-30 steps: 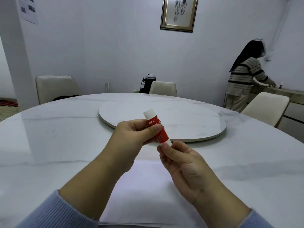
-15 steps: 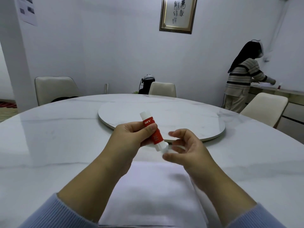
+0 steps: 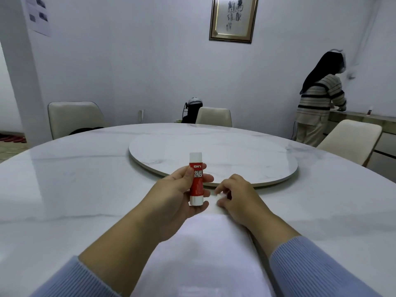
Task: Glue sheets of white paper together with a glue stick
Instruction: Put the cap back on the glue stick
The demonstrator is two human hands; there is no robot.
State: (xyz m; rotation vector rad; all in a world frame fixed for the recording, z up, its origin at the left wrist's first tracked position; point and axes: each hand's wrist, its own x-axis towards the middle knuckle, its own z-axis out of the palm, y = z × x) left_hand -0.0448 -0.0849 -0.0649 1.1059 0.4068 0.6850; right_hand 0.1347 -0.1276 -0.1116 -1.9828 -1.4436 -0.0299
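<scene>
Left hand (image 3: 171, 202) grips glue stick (image 3: 196, 179) upright, centre frame; right hand (image 3: 235, 197) pinches a small white piece, probably its cap (image 3: 221, 196), low over the table (image 3: 64, 189).
Stick held clear, likely readied for spreading: smooth red-and-white plastic cylinder. White paper (image 3: 203, 254), flat and matte, lies lower centre between the forearms on glossy marble-look top.

Red and white among pale greys

The glue stick (image 3: 195, 179) is red with white lettering and white ends; the paper (image 3: 205, 254) is plain white; the table (image 3: 75, 189) is white marble with faint grey veins; both sleeves (image 3: 310, 266) are ribbed light blue; the far person's sweater (image 3: 319, 99) is cream with dark stripes.
</scene>
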